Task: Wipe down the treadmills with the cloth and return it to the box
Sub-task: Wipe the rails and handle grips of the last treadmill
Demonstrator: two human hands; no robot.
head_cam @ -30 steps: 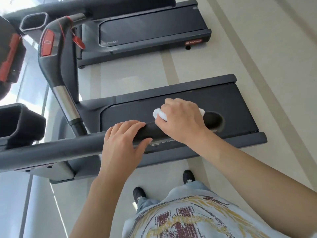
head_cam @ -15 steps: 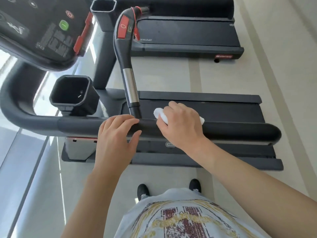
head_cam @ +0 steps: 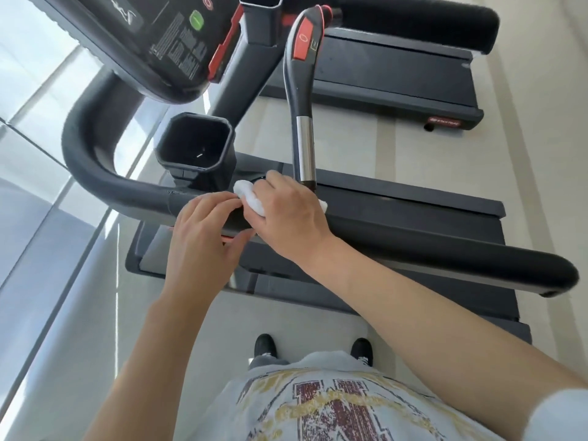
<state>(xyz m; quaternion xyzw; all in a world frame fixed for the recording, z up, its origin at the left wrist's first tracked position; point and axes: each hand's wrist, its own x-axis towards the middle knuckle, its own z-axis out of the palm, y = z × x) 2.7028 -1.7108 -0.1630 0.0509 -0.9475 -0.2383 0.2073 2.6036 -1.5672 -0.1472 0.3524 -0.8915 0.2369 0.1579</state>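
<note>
The person stands beside the near dark grey treadmill [head_cam: 413, 224], so its black padded side handrail [head_cam: 397, 237] lies within easy reach of both arms. The right hand [head_cam: 288, 218] presses the small white bunched cloth [head_cam: 249, 197] on top of this rail, close to the black square cup holder [head_cam: 195, 141]. Its grip is curled over the cloth, holding it against the rail for rubbing. The left hand [head_cam: 203, 237] rests just beside it, fingers loosely spread on the rail, probably to steady the body. No box is in view.
</note>
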